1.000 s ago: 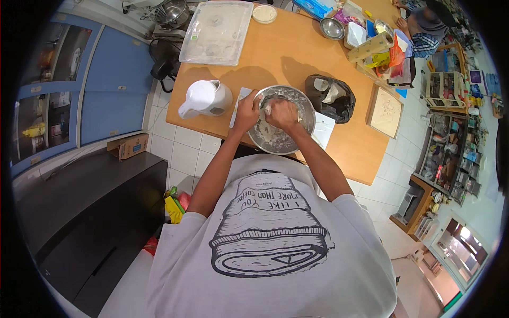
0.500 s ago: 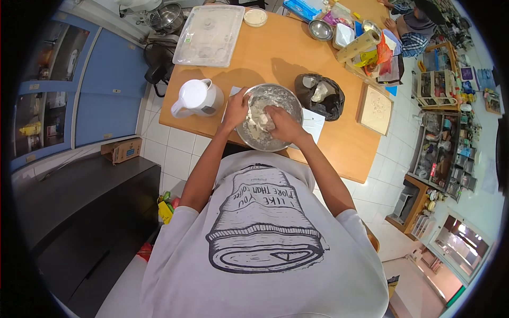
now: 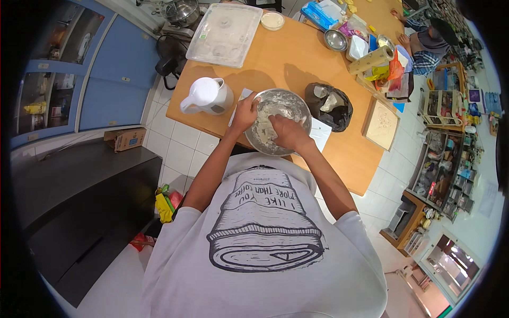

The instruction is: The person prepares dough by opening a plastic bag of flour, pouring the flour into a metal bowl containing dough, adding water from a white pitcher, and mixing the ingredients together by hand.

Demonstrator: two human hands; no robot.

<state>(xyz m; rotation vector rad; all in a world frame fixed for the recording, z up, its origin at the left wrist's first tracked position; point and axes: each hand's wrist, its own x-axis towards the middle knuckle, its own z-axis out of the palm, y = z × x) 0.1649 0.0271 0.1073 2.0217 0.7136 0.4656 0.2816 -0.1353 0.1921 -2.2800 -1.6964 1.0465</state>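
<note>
A steel mixing bowl [image 3: 295, 109] with sticky pale dough [image 3: 264, 125] smeared inside sits at the front of the orange table, over pale flat sheets. My left hand [image 3: 246, 114] grips its left rim. My right hand [image 3: 287, 131] is down in the bowl with fingers pressed into the dough. A white pitcher [image 3: 207, 93] stands to the left of the bowl, and a black bag [image 3: 339, 122] holding white powder lies just to the right.
A lidded plastic container [image 3: 222, 34] and a round tub [image 3: 272, 20] stand at the back of the table [image 3: 281, 53]. A shallow tray [image 3: 382, 124] is at the right edge. Packets, bowls and a roll [image 3: 371, 61] crowd the back right, near another person [image 3: 432, 40].
My right hand has shifted lower in the bowl, its fingers moving within the dough. My left hand stays on the rim. The whole view sways slightly with the camera.
</note>
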